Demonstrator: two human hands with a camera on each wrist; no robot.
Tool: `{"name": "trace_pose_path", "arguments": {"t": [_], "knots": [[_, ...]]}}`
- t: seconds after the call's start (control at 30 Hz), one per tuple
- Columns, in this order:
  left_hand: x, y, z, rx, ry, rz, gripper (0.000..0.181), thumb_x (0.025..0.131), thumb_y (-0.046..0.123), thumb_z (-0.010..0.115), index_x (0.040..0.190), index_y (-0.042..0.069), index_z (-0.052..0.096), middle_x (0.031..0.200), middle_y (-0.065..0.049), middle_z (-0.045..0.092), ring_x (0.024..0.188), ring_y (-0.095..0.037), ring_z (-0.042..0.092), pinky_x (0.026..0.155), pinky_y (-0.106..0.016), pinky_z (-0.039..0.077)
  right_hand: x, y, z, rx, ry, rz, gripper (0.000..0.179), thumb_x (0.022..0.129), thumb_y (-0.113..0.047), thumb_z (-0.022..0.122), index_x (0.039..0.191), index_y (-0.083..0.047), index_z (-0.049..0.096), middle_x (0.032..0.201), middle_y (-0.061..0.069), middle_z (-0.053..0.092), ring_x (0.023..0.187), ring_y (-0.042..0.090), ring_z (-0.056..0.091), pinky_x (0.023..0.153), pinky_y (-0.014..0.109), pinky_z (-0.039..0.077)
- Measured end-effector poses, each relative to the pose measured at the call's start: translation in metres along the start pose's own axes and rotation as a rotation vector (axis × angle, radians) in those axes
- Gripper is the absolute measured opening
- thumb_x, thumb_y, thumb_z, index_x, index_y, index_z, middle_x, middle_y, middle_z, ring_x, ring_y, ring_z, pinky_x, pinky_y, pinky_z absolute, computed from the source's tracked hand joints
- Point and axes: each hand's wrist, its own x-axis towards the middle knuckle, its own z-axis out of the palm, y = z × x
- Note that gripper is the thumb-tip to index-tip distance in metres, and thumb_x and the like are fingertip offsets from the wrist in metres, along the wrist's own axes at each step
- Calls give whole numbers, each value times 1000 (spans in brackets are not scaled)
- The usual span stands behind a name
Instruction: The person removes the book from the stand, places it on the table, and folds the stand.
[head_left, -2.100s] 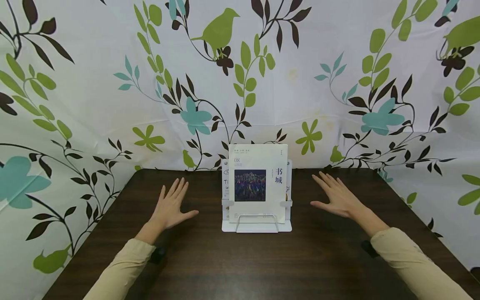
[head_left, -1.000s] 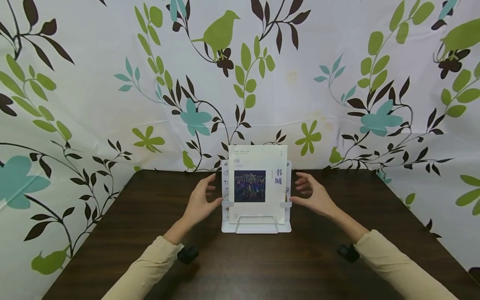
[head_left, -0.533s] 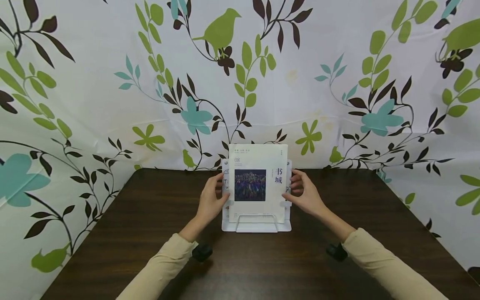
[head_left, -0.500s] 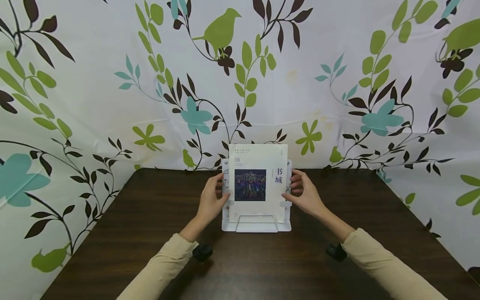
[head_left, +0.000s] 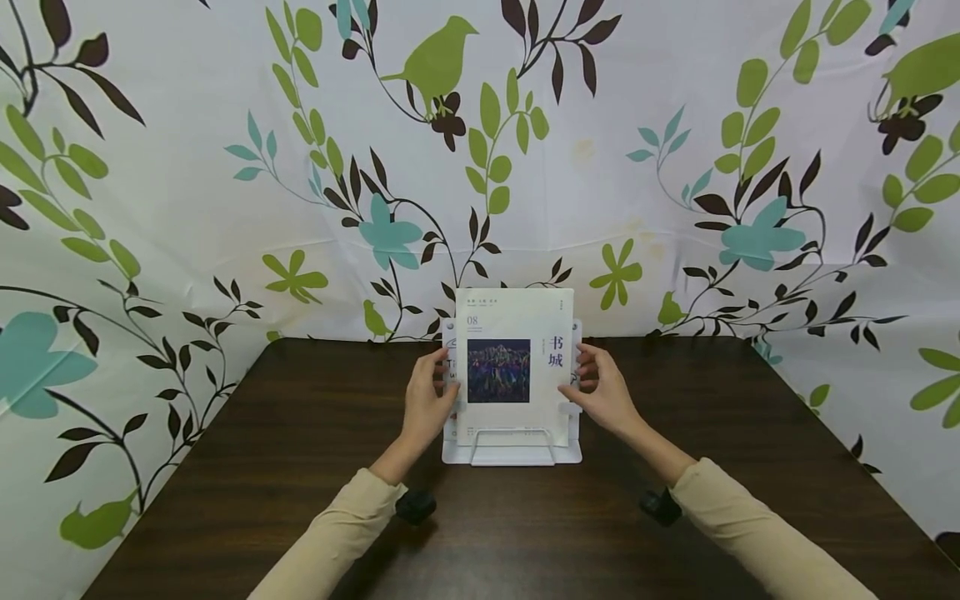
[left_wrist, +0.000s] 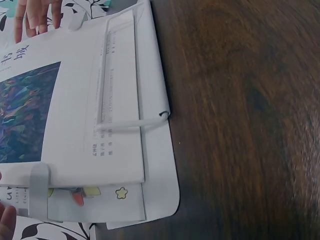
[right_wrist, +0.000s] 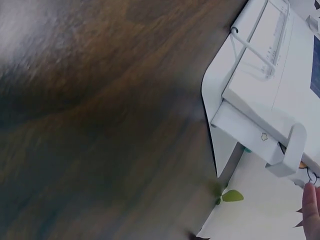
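A white book point(head_left: 517, 417) with a dark square picture and Chinese characters on its cover leans upright on a white stand point(head_left: 450, 454). My left hand point(head_left: 425, 404) holds the book's left edge, its thumb at the front and its fingers curled at the side. Opposite it, my right hand point(head_left: 606, 400) holds the right edge with its thumb over the cover. How far the fingertips reach behind the book is hidden. In the wrist views, side clips point(left_wrist: 39, 192) of the stand overlap the book, and a wire support point(left_wrist: 132, 123) crosses its lower front.
The stand rests on a dark wooden table point(head_left: 495, 533). Behind the table hangs a white cloth point(head_left: 585, 192) printed with leaves, flowers and birds. A black device point(head_left: 415, 506) is worn at the left wrist, and another black device point(head_left: 660, 506) at the right.
Both hands have come inward from spread positions beside the stand to the book's two edges. In the last half second the right thumb slid slightly further onto the cover. Book and stand stayed in place.
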Motion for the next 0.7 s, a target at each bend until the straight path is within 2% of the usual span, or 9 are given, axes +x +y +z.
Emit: {"name": "trace_pose_path", "arguments": {"t": [0.27,0.53,0.7], "knots": [[-3,2,8,5,80,-51,44,74,-14,60,116,-5,54,105,-18,52,89,-27,55,70,-36,52,2,-2,10,31,77,26,64,72,3,72,128,8,40,109,23,44,91,32,47,73,47,50],[-5,4,16,12,83,-90,39,76,-13,60,115,-7,55,102,-18,52,88,-27,55,71,-34,52,4,-8,18,20,133,88,59,73,8,67,126,9,42,105,20,45,91,29,49,74,39,52],[-6,11,20,-28,94,-121,37,77,-13,60,114,-9,55,99,-18,52,85,-27,54,69,-33,51,5,-12,19,42,160,139,55,74,10,64,125,10,43,105,22,47,92,30,51,74,35,52]]}}
